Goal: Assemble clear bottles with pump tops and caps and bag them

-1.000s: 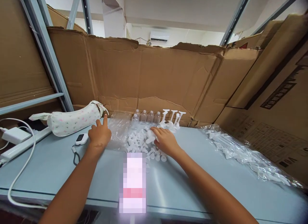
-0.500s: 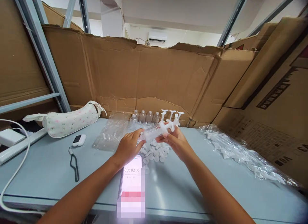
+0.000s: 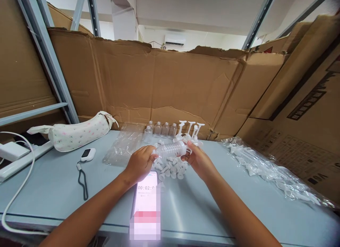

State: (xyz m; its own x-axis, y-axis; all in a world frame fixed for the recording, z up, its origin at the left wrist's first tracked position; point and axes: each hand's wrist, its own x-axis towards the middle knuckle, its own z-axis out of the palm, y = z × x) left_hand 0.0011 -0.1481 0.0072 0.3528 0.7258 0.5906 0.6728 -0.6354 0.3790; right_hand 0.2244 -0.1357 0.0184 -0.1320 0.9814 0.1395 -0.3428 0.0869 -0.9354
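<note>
A clear plastic syringe (image 3: 171, 149) with ring markings lies almost level between my hands, above the table. My left hand (image 3: 141, 162) is closed round its left end, fingers wrapped over the tip. My right hand (image 3: 198, 156) is closed on the white collar at its right end, and the fingers partly hide that end. Just behind it stand several white T-topped plungers (image 3: 190, 126), their lower parts covered by my right hand and the syringe. Below is a pile of small white plastic pieces (image 3: 172, 168), partly hidden by the hands.
Several clear bottles (image 3: 157, 128) stand at the back beside a flat clear bag (image 3: 123, 144). A phone with a timer (image 3: 146, 201) lies in front. Leftward are a small white device (image 3: 87, 154) and a patterned pouch (image 3: 79, 135). A bag of white parts (image 3: 265, 169) lies right.
The syringe has turned from a tilt to nearly level. My right hand has shifted its grip onto the collar, and the white end piece no longer sticks up past it.
</note>
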